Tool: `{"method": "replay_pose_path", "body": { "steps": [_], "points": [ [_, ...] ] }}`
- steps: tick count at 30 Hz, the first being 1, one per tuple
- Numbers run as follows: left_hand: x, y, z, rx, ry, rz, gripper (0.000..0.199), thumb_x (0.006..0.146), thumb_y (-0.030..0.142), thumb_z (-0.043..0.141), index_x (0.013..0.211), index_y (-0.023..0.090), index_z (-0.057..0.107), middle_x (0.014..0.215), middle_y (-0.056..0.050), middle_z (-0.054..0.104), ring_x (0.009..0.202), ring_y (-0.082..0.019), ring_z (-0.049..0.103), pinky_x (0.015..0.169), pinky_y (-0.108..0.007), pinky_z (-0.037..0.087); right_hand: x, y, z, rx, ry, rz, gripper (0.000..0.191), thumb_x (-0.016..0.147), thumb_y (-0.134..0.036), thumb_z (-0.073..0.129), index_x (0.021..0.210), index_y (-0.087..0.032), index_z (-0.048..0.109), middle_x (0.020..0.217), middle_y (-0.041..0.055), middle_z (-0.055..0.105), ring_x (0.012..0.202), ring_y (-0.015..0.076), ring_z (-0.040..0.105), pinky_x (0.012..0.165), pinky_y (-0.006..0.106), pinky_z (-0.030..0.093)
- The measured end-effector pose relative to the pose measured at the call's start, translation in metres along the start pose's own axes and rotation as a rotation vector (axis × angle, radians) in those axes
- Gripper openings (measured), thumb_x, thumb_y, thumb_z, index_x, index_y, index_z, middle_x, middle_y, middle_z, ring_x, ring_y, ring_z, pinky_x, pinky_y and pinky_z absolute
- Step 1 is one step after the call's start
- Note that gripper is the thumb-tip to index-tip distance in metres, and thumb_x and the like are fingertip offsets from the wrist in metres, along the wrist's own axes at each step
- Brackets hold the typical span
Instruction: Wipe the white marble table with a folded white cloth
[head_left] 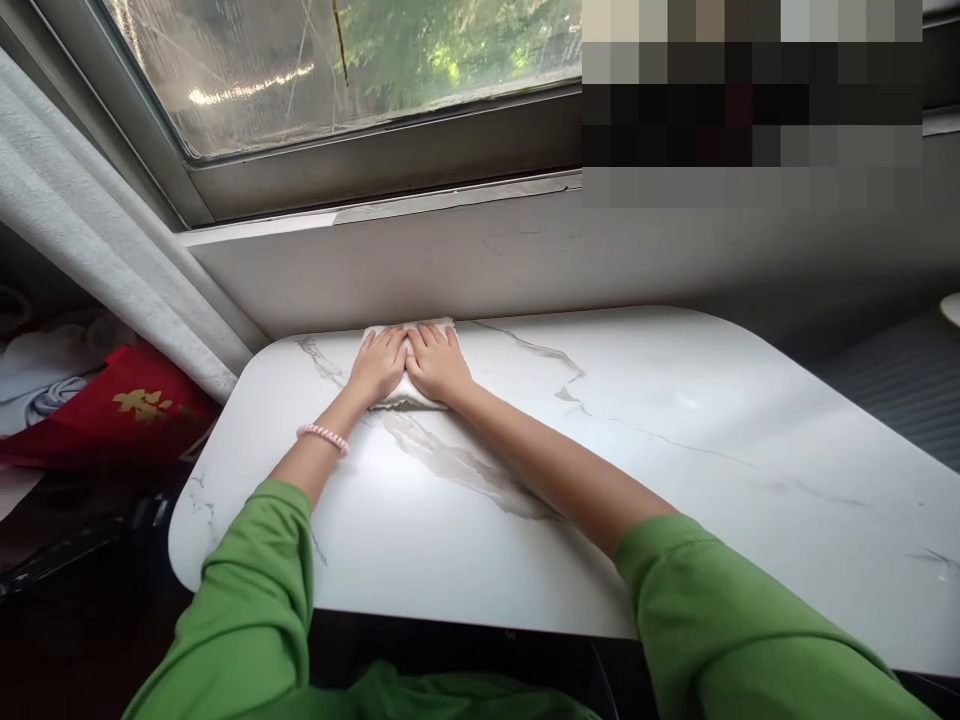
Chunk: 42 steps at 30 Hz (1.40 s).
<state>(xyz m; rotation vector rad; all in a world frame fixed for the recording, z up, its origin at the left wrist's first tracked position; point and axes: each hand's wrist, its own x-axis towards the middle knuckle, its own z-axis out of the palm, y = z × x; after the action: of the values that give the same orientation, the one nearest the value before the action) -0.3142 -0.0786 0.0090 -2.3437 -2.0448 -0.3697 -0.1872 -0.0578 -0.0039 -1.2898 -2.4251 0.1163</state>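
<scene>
At the far edge of a white, brown-grey-veined tabletop with rounded corners [720,400], we record one white, roughly rectangular fabric cloth [409,395], lying beneath both hands. Left hand [381,362] (a pink-and-white ridged bracelet [324,438] above its wrist): opened flat, fingers extended. Right hand [437,365]: likewise flat, just beside the left. We note both resting on the cloth, ungripped.

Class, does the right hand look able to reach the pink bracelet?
Probably yes: the right hand rests on the white cloth beside the left hand, with nothing over the pink bracelet.
</scene>
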Motion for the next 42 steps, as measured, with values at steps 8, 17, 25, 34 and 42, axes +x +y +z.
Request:
{"method": "replay_pose_path", "body": {
  "steps": [8, 17, 25, 34, 42],
  "points": [
    [0.023, -0.015, 0.006, -0.007, 0.028, 0.004, 0.041, 0.096, 0.022, 0.026, 0.131, 0.014, 0.046, 0.143, -0.008, 0.046, 0.134, -0.018, 0.036, 0.115, -0.041, 0.018, 0.023, 0.006, 0.011, -0.006, 0.068, 0.049, 0.043, 0.09, -0.025, 0.032, 0.126, -0.011, 0.051, 0.135, 0.018, 0.048, 0.129, 0.0292, 0.036, 0.108, 0.047, 0.02],
    [0.003, -0.006, 0.0, 0.005, -0.007, -0.017, 0.043, 0.097, 0.023, 0.023, 0.135, 0.017, 0.043, 0.147, -0.006, 0.041, 0.138, -0.016, 0.03, 0.117, -0.041, 0.013, 0.007, -0.001, 0.006, -0.029, 0.011, 0.031, 0.05, 0.092, -0.026, 0.029, 0.137, -0.009, 0.043, 0.146, 0.0194, 0.039, 0.137, 0.0279, 0.029, 0.111, 0.047, 0.017],
    [-0.092, 0.019, -0.018, 0.029, -0.03, -0.009, 0.049, 0.097, 0.025, 0.023, 0.14, 0.01, 0.038, 0.15, -0.009, 0.034, 0.141, -0.019, 0.025, 0.118, -0.043, 0.011, -0.075, -0.041, -0.017, -0.026, -0.046, -0.109, 0.054, 0.095, -0.029, 0.025, 0.142, -0.004, 0.036, 0.15, 0.0212, 0.031, 0.141, 0.0317, 0.019, 0.111, 0.062, 0.003],
    [-0.218, 0.038, -0.049, 0.049, -0.066, 0.054, 0.052, 0.098, 0.033, 0.024, 0.146, 0.014, 0.029, 0.152, -0.009, 0.03, 0.142, -0.02, 0.021, 0.118, -0.046, 0.014, -0.175, -0.097, -0.044, 0.344, -0.167, -0.151, 0.058, 0.093, -0.033, 0.031, 0.147, -0.012, 0.029, 0.155, 0.0085, 0.024, 0.144, 0.0219, 0.013, 0.118, 0.049, 0.009],
    [-0.203, 0.021, -0.042, 0.079, -0.074, 0.029, 0.054, 0.097, 0.032, 0.025, 0.146, 0.011, 0.028, 0.151, -0.011, 0.032, 0.142, -0.021, 0.022, 0.118, -0.047, 0.012, -0.142, -0.089, -0.034, 0.435, -0.259, -0.201, 0.064, 0.088, -0.032, 0.037, 0.147, -0.01, 0.029, 0.153, 0.0118, 0.025, 0.144, 0.0241, 0.013, 0.116, 0.053, 0.006]
  ]
}}
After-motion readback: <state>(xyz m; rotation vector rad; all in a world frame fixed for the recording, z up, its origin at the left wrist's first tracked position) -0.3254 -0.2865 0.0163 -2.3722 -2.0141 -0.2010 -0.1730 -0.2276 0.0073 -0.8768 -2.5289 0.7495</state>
